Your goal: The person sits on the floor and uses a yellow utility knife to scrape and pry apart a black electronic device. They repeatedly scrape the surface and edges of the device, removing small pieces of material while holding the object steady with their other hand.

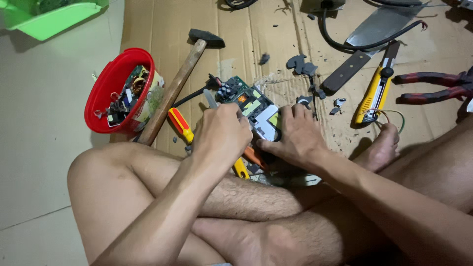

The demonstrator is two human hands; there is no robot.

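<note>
We see a red bowl [106,93] and a green circuit board [249,101]. Our screwdriver [180,125] has a red-and-yellow handle, our pliers [433,87] red grips.

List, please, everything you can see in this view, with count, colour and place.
circuit board: one, green, centre, under both hands
hammer: one, wooden handle, beside the bowl
bowl: one, red, left, holding small parts
screwdriver: one, red and yellow, by the hammer
cleaver: one, dark handle, top right
utility knife: one, yellow, right
pliers: one, red handles, far right
cable: one, black, top
bin: one, green, top left
cardboard: brown, floor
left hand: grips a metal tool
right hand: presses on the board
</note>
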